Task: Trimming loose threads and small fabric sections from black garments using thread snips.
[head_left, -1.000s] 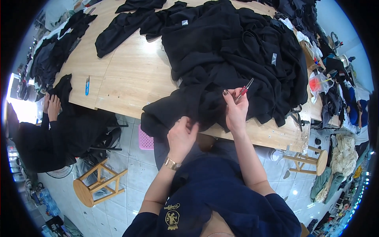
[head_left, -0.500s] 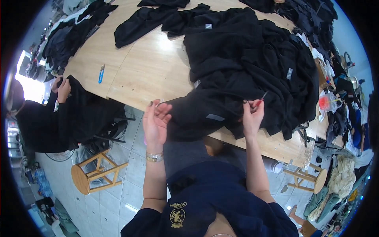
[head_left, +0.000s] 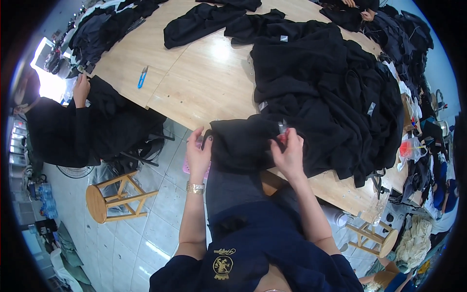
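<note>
My left hand grips the left end of a black garment, thumb on top and fingers around the edge. That garment hangs over the near table edge and runs into a large heap of black garments on the right. In my right hand is a pair of small red thread snips, metal tip pointing away from me. The fingers are closed round the snips, which are partly hidden, and the hand lies over the garment's right part. Small pale patches show on several garments in the heap.
Blue thread snips lie on the wooden table. At the left sits another person in black, a hand on dark cloth. A co-worker's hands show at the far right. Wooden stools stand on the tiled floor; a pink basket is beside my left hand.
My left hand has gone from open and raised to gripping the garment's end. My right hand with the snips has moved left over the garment. The view has shifted slightly.
</note>
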The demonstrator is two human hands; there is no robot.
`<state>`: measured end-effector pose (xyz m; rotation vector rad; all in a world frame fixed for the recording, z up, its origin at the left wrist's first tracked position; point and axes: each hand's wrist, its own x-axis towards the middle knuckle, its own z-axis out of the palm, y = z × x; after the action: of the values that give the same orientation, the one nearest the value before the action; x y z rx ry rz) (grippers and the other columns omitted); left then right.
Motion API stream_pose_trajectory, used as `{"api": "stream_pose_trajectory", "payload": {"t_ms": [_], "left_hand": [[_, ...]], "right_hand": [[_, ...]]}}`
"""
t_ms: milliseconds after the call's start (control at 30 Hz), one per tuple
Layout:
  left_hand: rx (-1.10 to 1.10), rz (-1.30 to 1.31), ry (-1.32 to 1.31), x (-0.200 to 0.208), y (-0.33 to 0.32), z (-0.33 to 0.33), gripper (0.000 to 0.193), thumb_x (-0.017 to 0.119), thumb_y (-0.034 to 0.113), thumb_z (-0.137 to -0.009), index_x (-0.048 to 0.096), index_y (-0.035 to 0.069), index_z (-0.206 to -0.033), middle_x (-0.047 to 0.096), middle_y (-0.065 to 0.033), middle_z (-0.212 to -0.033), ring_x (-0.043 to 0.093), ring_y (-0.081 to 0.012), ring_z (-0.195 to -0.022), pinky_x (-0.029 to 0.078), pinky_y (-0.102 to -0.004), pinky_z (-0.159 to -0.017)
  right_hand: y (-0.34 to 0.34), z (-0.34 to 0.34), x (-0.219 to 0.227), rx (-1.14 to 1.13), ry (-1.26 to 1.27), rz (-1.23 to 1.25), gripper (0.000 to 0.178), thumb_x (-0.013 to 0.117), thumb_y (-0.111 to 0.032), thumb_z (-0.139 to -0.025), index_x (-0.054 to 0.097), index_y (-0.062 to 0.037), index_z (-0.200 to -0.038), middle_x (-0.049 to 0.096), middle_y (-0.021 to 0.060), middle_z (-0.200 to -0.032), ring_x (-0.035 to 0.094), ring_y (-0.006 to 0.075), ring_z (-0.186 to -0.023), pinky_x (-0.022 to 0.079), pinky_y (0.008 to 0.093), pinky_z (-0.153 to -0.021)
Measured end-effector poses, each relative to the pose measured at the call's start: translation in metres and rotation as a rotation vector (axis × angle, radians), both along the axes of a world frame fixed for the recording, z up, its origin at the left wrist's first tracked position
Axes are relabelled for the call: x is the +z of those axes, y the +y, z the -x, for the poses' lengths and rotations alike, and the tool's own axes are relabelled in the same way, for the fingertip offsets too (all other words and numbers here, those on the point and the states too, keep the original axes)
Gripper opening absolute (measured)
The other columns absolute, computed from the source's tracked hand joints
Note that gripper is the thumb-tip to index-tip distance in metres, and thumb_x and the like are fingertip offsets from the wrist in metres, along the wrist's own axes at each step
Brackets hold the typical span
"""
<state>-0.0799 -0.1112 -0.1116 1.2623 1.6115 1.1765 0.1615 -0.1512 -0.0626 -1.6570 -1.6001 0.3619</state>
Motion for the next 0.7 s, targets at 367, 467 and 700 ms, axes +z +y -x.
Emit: {"api": "stream_pose_trajectory", "payload": {"t_ms": [367,467,700], "left_hand": [[-0.653,0.017,-0.224,0.057,0.025,-0.043,0.013,0.054,0.013,-0.092,0.059,0.000,-0.094,0.063,-0.0004,-0.089,0.054,-0.0048,-0.079,0.044,-0.0195,-0.073],[-0.595,0.058,-0.607,0.075,0.017,-0.055,0.013,0.052,0.010,-0.093,0.057,-0.001,-0.095,0.062,-0.0008,-0.092,0.054,-0.0047,-0.082,0.043,-0.0185,-0.074],[-0.556,0.016,-0.717,0.087,0.002,-0.067,0.016,0.051,0.007,-0.093,0.056,-0.002,-0.105,0.062,-0.0051,-0.099,0.056,-0.0077,-0.089,0.045,-0.0209,-0.081]], "right_hand": [[0.034,-0.077,0.064,-0.345,0.283,-0.389,0.023,0.064,-0.004,-0.082,0.041,-0.0025,-0.085,0.044,0.0035,-0.074,0.042,0.0117,-0.064,0.037,0.0233,-0.059],[0.041,-0.082,0.057,-0.406,-0.010,-0.410,0.026,0.066,-0.009,-0.080,0.043,0.0005,-0.090,0.049,0.0123,-0.077,0.050,0.0264,-0.068,0.041,0.0332,-0.065],[0.005,-0.012,0.069,-0.019,0.322,-0.043,0.025,0.059,-0.022,-0.087,0.044,-0.0025,-0.082,0.050,0.0122,-0.059,0.052,0.0267,-0.051,0.039,0.0345,-0.050]]}}
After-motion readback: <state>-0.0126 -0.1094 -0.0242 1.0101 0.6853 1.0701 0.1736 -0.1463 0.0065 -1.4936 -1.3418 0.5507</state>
